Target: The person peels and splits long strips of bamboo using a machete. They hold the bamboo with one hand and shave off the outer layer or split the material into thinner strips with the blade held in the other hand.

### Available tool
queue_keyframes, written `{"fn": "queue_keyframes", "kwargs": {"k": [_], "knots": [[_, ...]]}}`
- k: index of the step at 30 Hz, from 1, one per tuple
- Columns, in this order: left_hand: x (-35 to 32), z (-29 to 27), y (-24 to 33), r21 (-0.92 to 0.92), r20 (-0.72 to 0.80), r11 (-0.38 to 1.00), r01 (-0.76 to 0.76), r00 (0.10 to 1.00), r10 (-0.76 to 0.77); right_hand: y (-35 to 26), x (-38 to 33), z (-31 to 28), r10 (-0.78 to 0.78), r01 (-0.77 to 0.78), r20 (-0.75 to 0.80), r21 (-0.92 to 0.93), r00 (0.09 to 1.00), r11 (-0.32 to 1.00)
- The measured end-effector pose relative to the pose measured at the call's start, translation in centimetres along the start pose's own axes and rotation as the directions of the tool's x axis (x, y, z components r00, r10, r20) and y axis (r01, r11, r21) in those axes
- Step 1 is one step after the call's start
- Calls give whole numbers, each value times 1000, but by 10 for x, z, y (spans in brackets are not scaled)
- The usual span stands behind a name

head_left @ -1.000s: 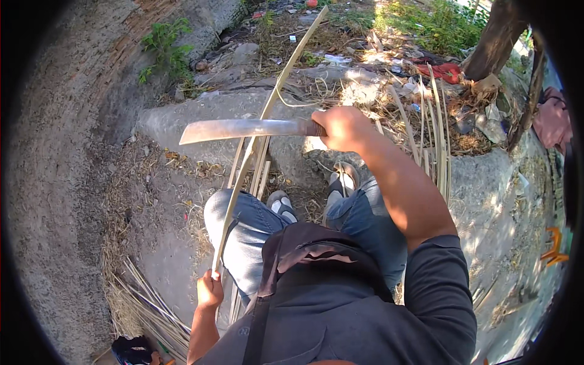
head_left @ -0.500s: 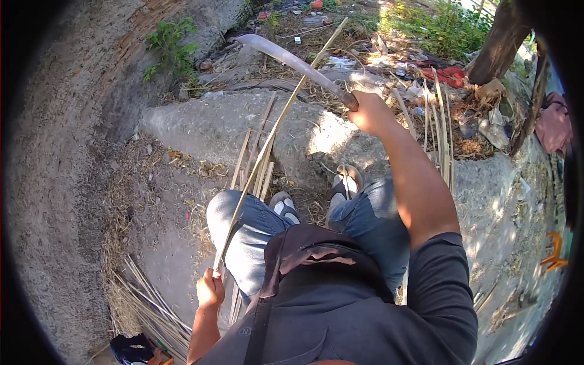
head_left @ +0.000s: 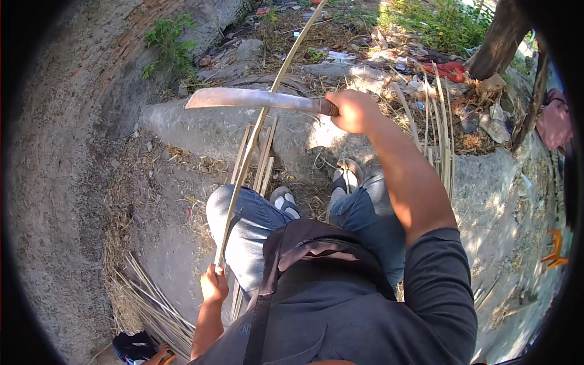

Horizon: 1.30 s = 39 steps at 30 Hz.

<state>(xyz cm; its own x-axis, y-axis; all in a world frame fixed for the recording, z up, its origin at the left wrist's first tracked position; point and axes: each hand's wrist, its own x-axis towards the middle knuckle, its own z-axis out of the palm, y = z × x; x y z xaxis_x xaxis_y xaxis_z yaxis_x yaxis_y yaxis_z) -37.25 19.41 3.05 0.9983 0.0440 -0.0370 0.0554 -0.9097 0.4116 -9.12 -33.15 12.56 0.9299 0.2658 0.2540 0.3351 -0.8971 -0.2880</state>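
My left hand [head_left: 213, 285] is closed around the lower end of a long, thin bamboo strip [head_left: 243, 165], beside my left knee. The strip slants up and away past the top of the view. In my right hand [head_left: 354, 112], the wrapped handle of a machete [head_left: 249, 98] is gripped, arm stretched forward. Its broad blade points left and lies across the upper part of the strip; whether it touches cannot be told. Further split strips [head_left: 263, 159] lean on the ledge beyond my left knee.
A concrete ledge [head_left: 182, 125] runs ahead of my feet. More strips stand upright at right [head_left: 444, 128] and a bundle lies at lower left [head_left: 155, 304]. Near that bundle is another person's hand [head_left: 163, 350]. A tree trunk [head_left: 500, 42] rises at far right.
The machete has swung down and left, from tilted upward to nearly level across the strip. The strip's lower end stays in my left hand, which has shifted slightly.
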Motion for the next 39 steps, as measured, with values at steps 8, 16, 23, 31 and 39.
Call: {"fn": "queue_keyframes", "kwargs": {"k": [8,16,23,31,39], "knots": [[-12,1,-5,55,-126,993,-104,986,110,-36,-7,-5,48,-48,33,-22,998,999],[-10,6,-16,112,-135,989,-93,985,108,-65,-1,22,-351,347,10,-174,936,922],[-8,-1,-2,154,-158,985,-73,983,97,6,6,-1,353,-353,9,26,936,935],[-4,-8,-2,204,-106,979,-23,993,45,6,-11,-16,370,-372,60,28,927,928],[0,-10,1,175,-53,984,-16,998,26,-14,-12,-4,142,-138,26,-119,990,983]]}}
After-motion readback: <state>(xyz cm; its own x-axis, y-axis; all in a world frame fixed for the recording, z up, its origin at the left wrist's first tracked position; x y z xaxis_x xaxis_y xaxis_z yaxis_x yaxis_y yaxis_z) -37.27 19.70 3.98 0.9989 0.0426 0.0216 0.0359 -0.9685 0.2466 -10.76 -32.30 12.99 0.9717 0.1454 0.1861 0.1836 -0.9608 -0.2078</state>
